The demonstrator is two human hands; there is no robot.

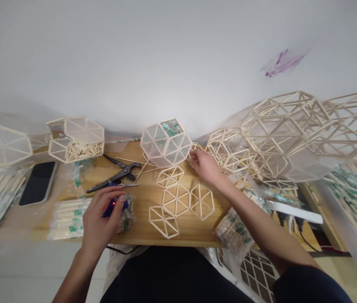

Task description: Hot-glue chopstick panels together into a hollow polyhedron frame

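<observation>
A dark phone (38,183) lies at the counter's (140,233) left edge. The left hand (100,219) is closed around a blue glue gun (115,206) with a red light, just below black pliers (115,174). Flat stick hexagons (175,200) lie at centre. The right hand (205,165) pinches a small stick frame (194,149) beside the film-covered polyhedron (165,143).

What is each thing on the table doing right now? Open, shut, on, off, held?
Left hand: closed around the blue tool.
Blue tool: held, red light on.
Right hand: fingers pinching a small stick piece.
Pliers: lying flat, handles apart.
Phone: lying flat, screen dark.
Covered stick ball: standing beside the right hand.
</observation>
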